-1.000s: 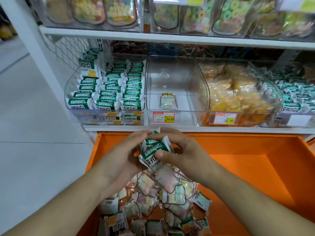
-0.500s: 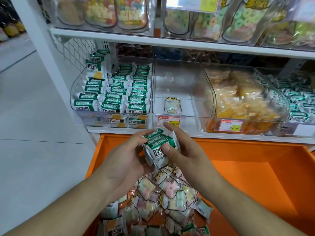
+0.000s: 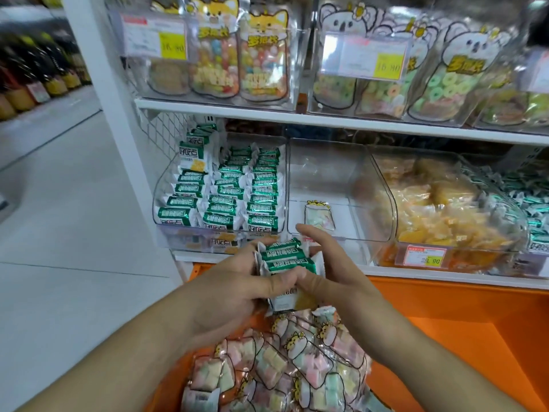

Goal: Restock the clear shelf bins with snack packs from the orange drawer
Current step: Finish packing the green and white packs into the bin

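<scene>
A small stack of green-and-white snack packs [image 3: 283, 258] is held between both hands above the orange drawer [image 3: 463, 331]. My left hand [image 3: 237, 288] grips the stack from the left and underneath. My right hand [image 3: 332, 272] holds its right side, thumb on the front. Just above, the left clear bin [image 3: 166, 203] holds rows of the same green packs. The middle clear bin [image 3: 341, 185] contains a single pastel marshmallow pack [image 3: 318, 217]. Several pastel marshmallow packs [image 3: 297, 367] lie heaped in the drawer below my hands.
A clear bin of yellow snacks [image 3: 445, 209] sits right of the middle bin, with more green packs [image 3: 531, 209] at far right. The upper shelf [image 3: 326, 121] carries bins of candy bags. A white upright [image 3: 113, 114] and open aisle floor [image 3: 59, 233] lie to the left.
Both hands have risen from the drawer toward the shelf with the green packs, which are now squared into a neat stack. The view has tilted upward.
</scene>
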Motion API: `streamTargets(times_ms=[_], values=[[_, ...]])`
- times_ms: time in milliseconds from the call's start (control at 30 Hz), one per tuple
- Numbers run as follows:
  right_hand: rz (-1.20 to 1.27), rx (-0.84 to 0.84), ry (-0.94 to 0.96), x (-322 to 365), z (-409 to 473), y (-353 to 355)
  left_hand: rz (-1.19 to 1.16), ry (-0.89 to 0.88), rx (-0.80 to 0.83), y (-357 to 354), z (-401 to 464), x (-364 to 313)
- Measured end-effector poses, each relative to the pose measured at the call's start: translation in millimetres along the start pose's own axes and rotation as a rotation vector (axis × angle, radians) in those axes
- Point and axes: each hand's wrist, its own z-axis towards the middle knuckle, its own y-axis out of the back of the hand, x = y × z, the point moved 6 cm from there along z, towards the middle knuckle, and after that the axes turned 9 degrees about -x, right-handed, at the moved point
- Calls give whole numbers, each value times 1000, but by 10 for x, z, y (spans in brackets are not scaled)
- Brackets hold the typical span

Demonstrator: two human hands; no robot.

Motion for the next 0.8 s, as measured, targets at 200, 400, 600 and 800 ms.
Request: streamTargets(times_ms=[200, 400, 600, 800], values=[[-237, 106, -1, 331, 207, -195, 103, -14, -3, 363, -25, -329], [-363, -31, 91, 648, 695, -554, 135, -149, -96, 781, 111, -668], [-328, -133, 116, 795, 1375, -655, 405, -327, -376, 1078, 425, -994], [-698, -310, 172, 799, 2158, -533, 973, -550, -618, 1294, 849, -1213]])
